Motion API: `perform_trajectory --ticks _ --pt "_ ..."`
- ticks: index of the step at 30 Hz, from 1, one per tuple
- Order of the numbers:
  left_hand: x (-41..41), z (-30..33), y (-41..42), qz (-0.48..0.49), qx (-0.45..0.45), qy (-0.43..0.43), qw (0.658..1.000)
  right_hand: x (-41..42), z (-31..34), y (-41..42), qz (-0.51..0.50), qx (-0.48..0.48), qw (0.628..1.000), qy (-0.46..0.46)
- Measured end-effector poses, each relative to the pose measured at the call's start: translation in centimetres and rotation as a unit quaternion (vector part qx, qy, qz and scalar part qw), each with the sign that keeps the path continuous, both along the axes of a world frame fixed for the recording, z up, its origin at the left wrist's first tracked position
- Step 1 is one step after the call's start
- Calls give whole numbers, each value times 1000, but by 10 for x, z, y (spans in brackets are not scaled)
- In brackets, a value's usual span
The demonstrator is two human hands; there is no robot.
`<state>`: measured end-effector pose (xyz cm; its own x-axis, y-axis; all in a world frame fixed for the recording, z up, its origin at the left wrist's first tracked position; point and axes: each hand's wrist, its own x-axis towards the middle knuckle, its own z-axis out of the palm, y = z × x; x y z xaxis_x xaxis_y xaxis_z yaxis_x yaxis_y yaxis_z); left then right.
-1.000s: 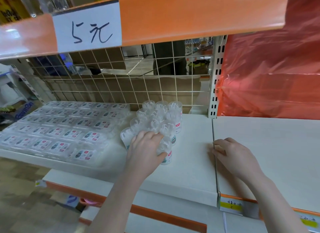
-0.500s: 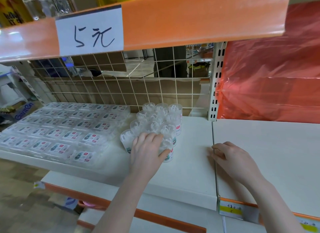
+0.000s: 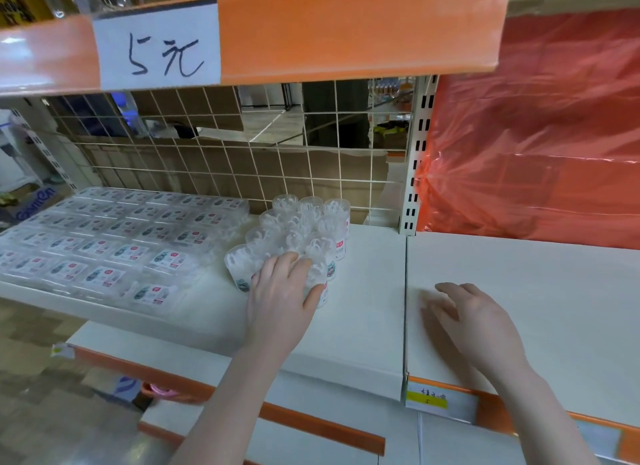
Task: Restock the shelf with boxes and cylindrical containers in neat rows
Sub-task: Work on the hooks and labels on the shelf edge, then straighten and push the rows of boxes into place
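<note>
Several clear cylindrical containers (image 3: 304, 229) filled with white picks stand bunched in rows near the middle of the white shelf (image 3: 360, 291). My left hand (image 3: 282, 291) lies on top of the nearest containers, fingers spread over their lids and thumb against the front one. Flat clear boxes (image 3: 114, 243) with printed labels fill the shelf's left half in tidy rows. My right hand (image 3: 474, 312) hovers just over the neighbouring shelf board, fingers relaxed and holding nothing.
A wire grid (image 3: 242, 167) backs the shelf. An orange rail with a handwritten price card (image 3: 157, 47) hangs overhead. Red plastic sheeting (image 3: 540, 135) covers the right bay's back. A perforated upright (image 3: 417, 153) divides the bays. A yellow price tag (image 3: 427, 397) sits on the front edge.
My left hand has pushed slightly further over the front containers. My right hand has lifted and opened a little, shifting right of the seam between the boards.
</note>
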<state>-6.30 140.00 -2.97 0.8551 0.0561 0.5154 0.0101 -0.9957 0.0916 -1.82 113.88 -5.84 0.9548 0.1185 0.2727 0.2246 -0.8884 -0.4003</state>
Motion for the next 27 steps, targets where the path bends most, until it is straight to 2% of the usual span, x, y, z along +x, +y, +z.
perform_trajectory --ticks 7,13,19,27 --pt "-22 15 -30 -22 -48 -15 998 -43 1 -40 -106 11 992 -65" --pt "-46 4 -67 -87 -112 34 989 -109 -1 -69 -192 -24 972 -133" --pt "-67 10 -111 -144 -152 77 975 -158 18 -111 -244 -60 959 -130" --pt "-79 29 -200 -214 -134 98 963 -201 28 -183 -311 -45 941 -123"
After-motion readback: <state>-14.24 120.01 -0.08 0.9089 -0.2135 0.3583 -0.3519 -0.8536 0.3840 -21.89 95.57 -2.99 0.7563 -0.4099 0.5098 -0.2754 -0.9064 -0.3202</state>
